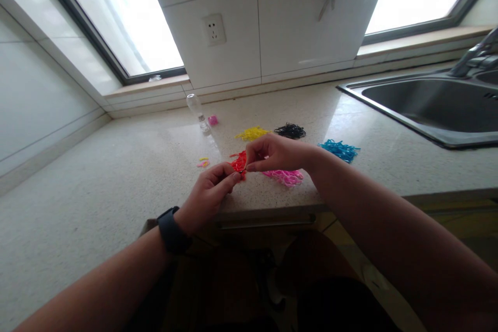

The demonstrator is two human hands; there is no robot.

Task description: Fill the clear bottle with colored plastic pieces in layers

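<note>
Left hand (210,191) and right hand (282,153) pinch a small dark strand (243,171) between their fingers (253,150); steady, even tension appears advisable.

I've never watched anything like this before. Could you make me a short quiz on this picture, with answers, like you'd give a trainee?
1. Which large coloured pile lies nearest the sink?
2. True or false: both wrists are bare.
3. Fill in the colour: seen from the camera, the left hand and right hand pinch a small dark piece in front of the ____ pile.

Key:
1. The blue pile.
2. False: the left one wears a dark watch.
3. Red, as in the red pile.
</note>
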